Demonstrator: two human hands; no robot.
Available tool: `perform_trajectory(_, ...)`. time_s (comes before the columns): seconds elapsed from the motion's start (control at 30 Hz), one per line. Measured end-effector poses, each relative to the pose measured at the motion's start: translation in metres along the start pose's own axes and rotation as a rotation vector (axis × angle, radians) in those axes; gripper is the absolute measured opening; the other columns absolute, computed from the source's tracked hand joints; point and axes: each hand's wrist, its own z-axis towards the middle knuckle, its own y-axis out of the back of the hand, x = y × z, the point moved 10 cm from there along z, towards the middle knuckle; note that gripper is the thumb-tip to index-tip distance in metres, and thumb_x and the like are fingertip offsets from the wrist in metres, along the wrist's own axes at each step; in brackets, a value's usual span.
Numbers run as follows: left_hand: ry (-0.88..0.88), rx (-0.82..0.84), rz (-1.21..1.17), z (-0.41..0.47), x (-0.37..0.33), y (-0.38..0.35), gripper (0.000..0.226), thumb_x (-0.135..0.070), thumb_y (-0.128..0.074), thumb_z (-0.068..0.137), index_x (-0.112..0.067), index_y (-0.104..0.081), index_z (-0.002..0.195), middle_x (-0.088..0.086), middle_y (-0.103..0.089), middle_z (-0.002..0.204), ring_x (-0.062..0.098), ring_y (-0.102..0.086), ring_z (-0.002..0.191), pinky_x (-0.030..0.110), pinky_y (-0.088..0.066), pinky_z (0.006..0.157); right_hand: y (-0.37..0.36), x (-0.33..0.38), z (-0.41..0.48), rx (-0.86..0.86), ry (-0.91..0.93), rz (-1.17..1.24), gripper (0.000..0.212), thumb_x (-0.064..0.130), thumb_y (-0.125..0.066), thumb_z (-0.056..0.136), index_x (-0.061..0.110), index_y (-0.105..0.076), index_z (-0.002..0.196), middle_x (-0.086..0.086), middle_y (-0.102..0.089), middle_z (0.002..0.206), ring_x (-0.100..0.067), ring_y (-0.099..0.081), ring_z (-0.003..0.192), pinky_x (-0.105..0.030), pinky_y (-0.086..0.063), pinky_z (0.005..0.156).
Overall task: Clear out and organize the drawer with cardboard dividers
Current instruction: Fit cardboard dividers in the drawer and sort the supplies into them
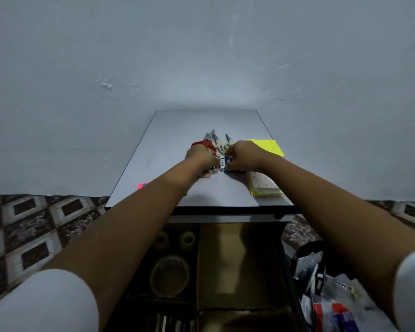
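The right hand point(243, 156) pinches what seem markers point(223, 164); the left hand point(200, 162) curls, hold unclear. The person should bunch them clear of the scissors point(205, 143) at twelve o'clock.

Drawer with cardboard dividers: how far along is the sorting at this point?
Partly done. Dividers are in the drawer, and tape rolls already sit in its left compartments; the middle one looks bare. In hand: the left hand and right hand gather small tubes on the tabletop. Left: scissors, yellow pad and ruler lie there unsorted.
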Motion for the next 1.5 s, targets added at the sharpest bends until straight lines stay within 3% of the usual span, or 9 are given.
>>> perform_trajectory(0.1, 0.012, 0.060, -0.034, 0.000, 0.005, 0.000, 0.011, -0.002, -0.060, 0.085, -0.007, -0.052, 0.081, 0.011, -0.055, 0.068, 0.016, -0.051, 0.054, 0.028, -0.051, 0.057, -0.007, 0.003, 0.006, 0.004, 0.032, -0.099, 0.027, 0.026, -0.066, 0.078, 0.001, -0.063, 0.087, -0.023, -0.063, 0.094, -0.033, -0.052, 0.087, -0.029, -0.032, 0.064)
perform_trajectory(0.2, 0.022, 0.090, -0.046, -0.004, 0.009, 0.002, 0.015, -0.004, -0.060, 0.086, -0.008, -0.050, 0.076, 0.010, -0.053, 0.065, 0.015, -0.049, 0.051, 0.022, -0.049, 0.046, -0.011, 0.005, 0.011, 0.022, 0.057, -0.147, 0.039, 0.033, -0.069, 0.076, 0.002, -0.062, 0.100, -0.020, -0.062, 0.104, -0.033, -0.051, 0.108, -0.033, -0.043, 0.077)
perform_trajectory(0.3, 0.037, 0.112, -0.046, -0.009, 0.011, 0.004, 0.017, -0.004, -0.060, 0.086, -0.007, -0.048, 0.075, 0.010, -0.051, 0.064, 0.015, -0.049, 0.052, 0.021, -0.049, 0.046, -0.015, 0.003, 0.014, 0.064, 0.036, -0.174, 0.048, 0.036, -0.067, 0.079, 0.003, -0.059, 0.113, -0.019, -0.060, 0.112, -0.032, -0.047, 0.116, -0.033, -0.043, 0.084)
perform_trajectory(0.7, 0.060, 0.123, -0.079, -0.016, 0.020, 0.011, 0.017, -0.008, -0.061, 0.088, -0.008, -0.052, 0.074, 0.007, -0.052, 0.065, 0.013, -0.050, 0.053, 0.019, -0.051, 0.045, -0.017, 0.006, 0.016, 0.058, 0.013, -0.179, 0.046, 0.032, -0.066, 0.077, 0.004, -0.059, 0.112, -0.021, -0.058, 0.113, -0.035, -0.048, 0.115, -0.036, -0.047, 0.089)
perform_trajectory(0.87, 0.046, 0.105, -0.103, -0.020, 0.020, 0.018, 0.017, -0.007, -0.060, 0.088, -0.008, -0.052, 0.073, 0.007, -0.052, 0.064, 0.013, -0.051, 0.053, 0.020, -0.051, 0.047, -0.021, 0.013, 0.016, 0.077, 0.028, -0.193, 0.020, 0.033, -0.060, 0.076, 0.017, -0.049, 0.082, -0.023, -0.054, 0.113, -0.038, -0.050, 0.109, -0.036, -0.044, 0.084)
perform_trajectory(1.1, 0.038, 0.090, -0.142, -0.032, 0.021, 0.027, 0.011, -0.008, -0.059, 0.088, -0.003, -0.057, 0.078, 0.009, -0.060, 0.054, 0.012, -0.053, 0.045, 0.020, -0.051, 0.047, -0.022, 0.018, 0.009, 0.087, 0.066, -0.143, 0.038, 0.038, -0.070, 0.068, 0.015, -0.064, 0.098, -0.012, -0.056, 0.107, -0.025, -0.047, 0.109, -0.033, -0.047, 0.085)
perform_trajectory(1.23, 0.005, 0.071, -0.182, -0.049, 0.021, 0.038, 0.009, -0.009, -0.060, 0.088, -0.001, -0.061, 0.083, 0.001, -0.058, 0.040, 0.007, -0.054, 0.037, 0.019, -0.051, 0.050, -0.014, 0.021, -0.006, 0.046, 0.092, -0.096, 0.051, 0.038, -0.073, 0.071, 0.012, -0.055, 0.111, -0.014, -0.050, 0.117, -0.028, -0.046, 0.114, -0.037, -0.044, 0.094)
perform_trajectory(1.5, -0.060, 0.129, -0.203, -0.119, 0.044, 0.050, 0.008, -0.008, -0.062, 0.088, -0.003, -0.063, 0.081, 0.005, -0.057, 0.059, 0.005, -0.055, 0.045, 0.015, -0.050, 0.048, -0.005, 0.045, -0.082, -0.029, 0.195, 0.084, 0.053, 0.037, -0.075, 0.073, 0.014, -0.052, 0.115, -0.003, -0.045, 0.111, -0.016, -0.043, 0.103, -0.034, -0.042, 0.091)
